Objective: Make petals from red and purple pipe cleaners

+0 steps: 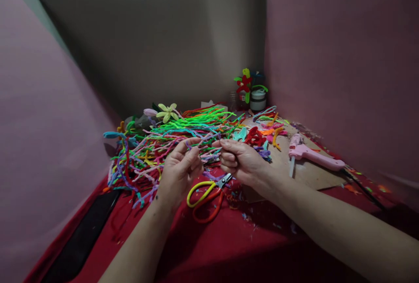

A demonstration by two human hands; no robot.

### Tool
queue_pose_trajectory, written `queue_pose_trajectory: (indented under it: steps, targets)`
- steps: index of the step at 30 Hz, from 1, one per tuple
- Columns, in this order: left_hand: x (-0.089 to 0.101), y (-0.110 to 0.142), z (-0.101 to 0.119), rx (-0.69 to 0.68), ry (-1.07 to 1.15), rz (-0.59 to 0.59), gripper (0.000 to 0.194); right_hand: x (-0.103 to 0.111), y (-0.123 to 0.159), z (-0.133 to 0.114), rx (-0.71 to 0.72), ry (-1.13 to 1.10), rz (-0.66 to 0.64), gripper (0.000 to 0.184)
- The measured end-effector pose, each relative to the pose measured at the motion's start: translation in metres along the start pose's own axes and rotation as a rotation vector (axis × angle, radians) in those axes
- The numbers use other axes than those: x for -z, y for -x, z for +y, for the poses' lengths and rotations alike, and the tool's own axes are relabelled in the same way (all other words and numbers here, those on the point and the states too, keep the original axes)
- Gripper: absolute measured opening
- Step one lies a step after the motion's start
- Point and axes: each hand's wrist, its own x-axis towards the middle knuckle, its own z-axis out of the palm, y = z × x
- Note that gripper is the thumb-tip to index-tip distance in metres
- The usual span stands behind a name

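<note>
A purple pipe cleaner (188,145) is pinched between the thumb and fingers of my left hand (178,169), with a small bend of it showing by the fingertips. My right hand (240,161) is closed just across from it, thumb pressed to the forefinger, apparently on the other end of the same pipe cleaner. Both hands hover in front of a big heap of coloured pipe cleaners (193,121). Below them, scissors (209,196) with one yellow and one red handle lie on the red cloth (209,248).
A pink glue gun (317,156) rests on a board (310,178) at the right, beside red curled pieces (255,137). Behind stand a white jar (258,100) and a red pipe-cleaner flower (244,83). A black flat object (81,235) lies front left. Scraps litter the cloth.
</note>
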Motion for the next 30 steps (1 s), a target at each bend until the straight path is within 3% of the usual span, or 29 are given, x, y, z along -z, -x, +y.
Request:
queue_pose_trajectory:
  steps: [7,15,20,26,30]
  targets:
    - [-0.007,0.005,-0.006,0.133,-0.016,-0.006,0.034,-0.003,0.003,0.012,-0.102,0.080,-0.156,0.012]
    - [-0.006,0.003,-0.009,0.169,-0.077,0.140,0.022,-0.002,0.004,0.013,-0.169,0.145,-0.171,0.014]
    - [-0.006,0.004,-0.009,0.235,-0.066,0.064,0.022,-0.003,0.004,0.013,-0.174,0.142,-0.175,0.016]
    - [0.001,-0.005,-0.005,-0.020,0.109,0.170,0.012,-0.009,0.004,0.017,0.054,0.315,-0.108,0.014]
    - [0.008,-0.010,-0.004,-0.037,0.203,0.188,0.011,-0.008,0.002,0.024,0.092,0.374,0.015,0.018]
